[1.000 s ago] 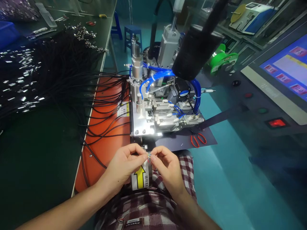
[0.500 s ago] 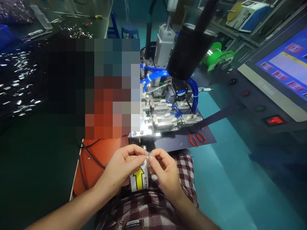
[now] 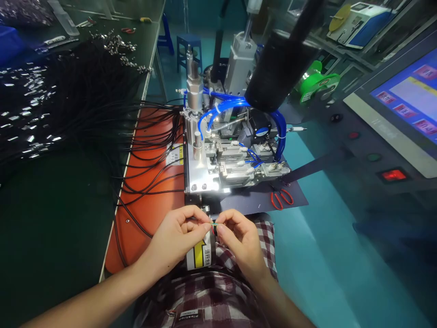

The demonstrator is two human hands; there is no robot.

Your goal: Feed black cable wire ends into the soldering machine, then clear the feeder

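Thin coloured wires (image 3: 214, 223) stretch across the small gap between my two hands, above my lap. My left hand (image 3: 182, 234) is closed, pinching their left end between thumb and forefinger. From the other side, the thumb and fingertips of my right hand (image 3: 241, 237) pinch the same wires. Green and a bit of red show among the strands; most of their length is hidden by my fingers. Just below the hands is a white label with a yellow arrow (image 3: 199, 256). The metal machine (image 3: 201, 175) with clamps stands just beyond my fingertips.
Many black cables (image 3: 155, 166) run from a dark heap over an orange board (image 3: 145, 214) to the machine. Blue air tubes (image 3: 282, 127) arch over it. Red-handled scissors (image 3: 282, 199) lie on the dark plate. A control panel (image 3: 389, 136) and green spool (image 3: 317, 82) are at right.
My fingertips have moved slightly apart, and the wires between them now look straighter. Both hands keep their pinch. The view has shifted a little.
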